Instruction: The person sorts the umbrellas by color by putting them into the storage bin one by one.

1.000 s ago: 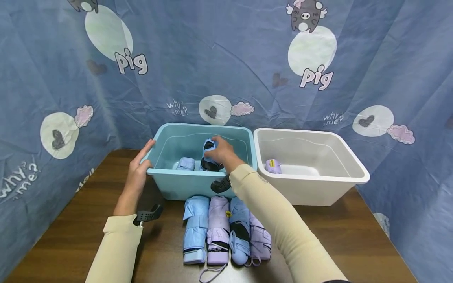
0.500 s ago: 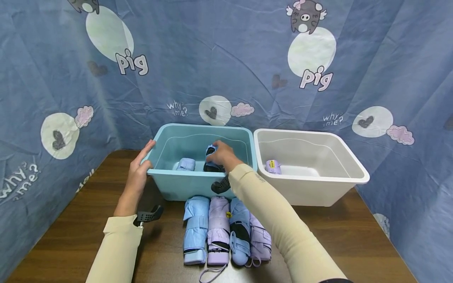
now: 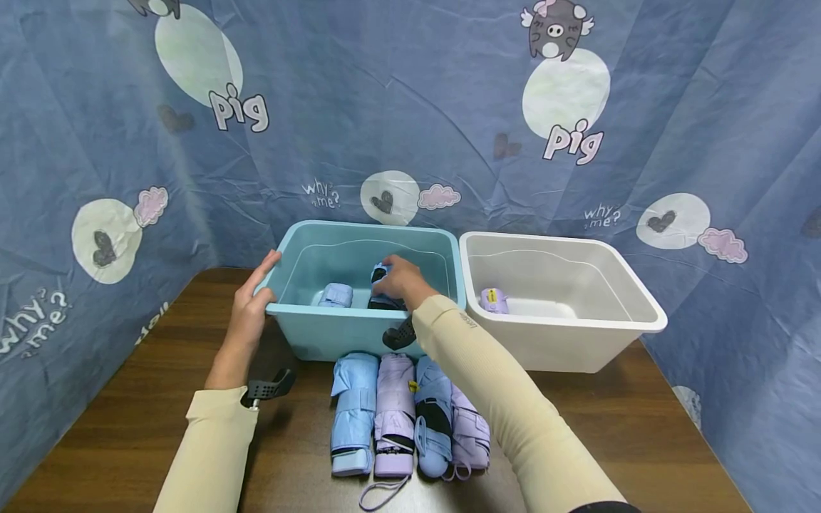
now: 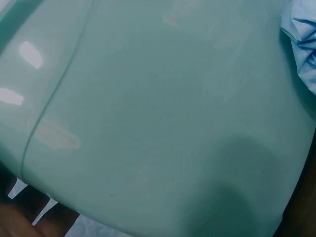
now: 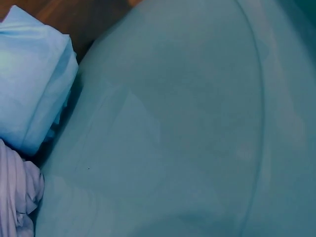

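In the head view, my right hand (image 3: pixel 403 278) reaches into the teal bin (image 3: pixel 308 311) and holds a folded umbrella (image 3: pixel 380 273), blue with black parts. The hand hides much of that umbrella. Left of it in the bin lies another folded blue umbrella (image 3: pixel 336 295). My left hand (image 3: pixel 246 308) rests on the bin's left front corner, fingers straight along the rim. Several folded umbrellas lie side by side before the bin: light blue (image 3: pixel 355 413), purple (image 3: pixel 395 406), blue with black (image 3: pixel 434 420) and another purple one (image 3: pixel 470 434), partly behind my right sleeve.
A white bin (image 3: pixel 564 324) stands against the teal one on the right, with a purple umbrella (image 3: pixel 494 301) inside. Both bins are on a brown wooden table (image 3: pixel 154 399). A blue printed cloth (image 3: pixel 410 107) hangs behind. The wrist views show mostly the teal bin's wall (image 4: pixel 148 98).
Over the last second my right hand and the blue-black umbrella have shifted slightly right and lower inside the teal bin, then stayed nearly still. My left hand stays at the corner.
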Motion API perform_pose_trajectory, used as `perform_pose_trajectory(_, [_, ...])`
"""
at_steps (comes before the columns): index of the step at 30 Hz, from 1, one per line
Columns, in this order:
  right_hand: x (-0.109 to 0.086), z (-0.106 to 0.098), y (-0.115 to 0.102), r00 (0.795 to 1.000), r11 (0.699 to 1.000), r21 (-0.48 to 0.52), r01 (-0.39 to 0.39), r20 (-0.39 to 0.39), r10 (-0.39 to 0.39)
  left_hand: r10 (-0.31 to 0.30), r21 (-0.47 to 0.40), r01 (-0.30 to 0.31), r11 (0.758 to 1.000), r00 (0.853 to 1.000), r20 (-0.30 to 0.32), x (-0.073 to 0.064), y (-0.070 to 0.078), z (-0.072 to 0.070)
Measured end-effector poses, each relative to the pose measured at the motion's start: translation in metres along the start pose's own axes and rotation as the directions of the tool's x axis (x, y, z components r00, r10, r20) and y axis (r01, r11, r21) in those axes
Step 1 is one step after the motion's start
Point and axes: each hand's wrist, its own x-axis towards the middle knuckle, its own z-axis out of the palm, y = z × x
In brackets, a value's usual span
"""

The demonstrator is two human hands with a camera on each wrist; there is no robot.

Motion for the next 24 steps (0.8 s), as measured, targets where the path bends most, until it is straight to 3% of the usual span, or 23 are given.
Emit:
perform_pose_trajectory(3, [0.001, 0.0, -0.003, 0.997, 0.992, 0.115, 0.043, 0.059, -0.05, 0.004, -0.007, -0.005, 1.0, 1.0, -0.003, 0.001, 0.0, 0.0])
perform_pose_trajectory(7, [0.001, 0.001, -0.005, 0.985, 0.953, 0.294, 0.067, 0.135, -0.111, -0.011, 0.009, 0.011, 1.0, 1.0, 0.004, 0.001, 0.001, -0.001])
perform_pose_trajectory(18, [0.001, 0.0, -0.006, 0.986, 0.939, 0.335, 0.078, 0.111, -0.121, -0.032, 0.023, 0.032, 0.999, 0.999, 0.009, 0.0, 0.004, 0.0])
perform_pose_trajectory(24, [0.0, -0.001, -0.004, 0.991, 0.929, 0.36, 0.083, 0.07, -0.115, -0.034, 0.022, 0.033, 0.999, 0.999, 0.022, -0.006, 0.024, 0.004])
